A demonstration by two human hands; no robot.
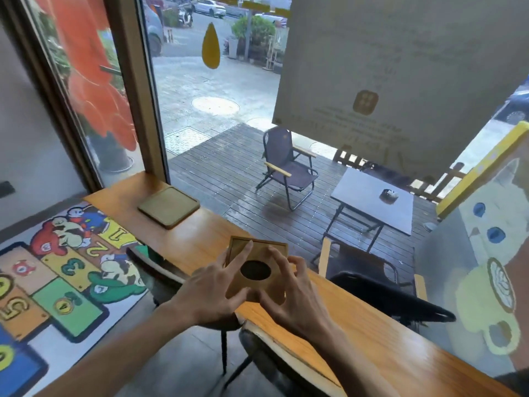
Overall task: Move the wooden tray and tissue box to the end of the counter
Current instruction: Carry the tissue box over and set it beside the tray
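Partly hidden under both hands, the wooden tissue box (pixel 256 267) sits on the table (pixel 200 239), near its window-side edge. Only its top panel with the dark oval opening and its far corners show; the near edge and sides are covered. The left hand (pixel 213 293) lies spread over the box's left side, forefinger stretched along the top. The right hand (pixel 292 290) curls its fingers on the right side; whether either thumb grips beneath cannot be told. The wooden tray (pixel 169 207) lies flat, well apart, near the table's far end by the window frame (pixel 140 90).
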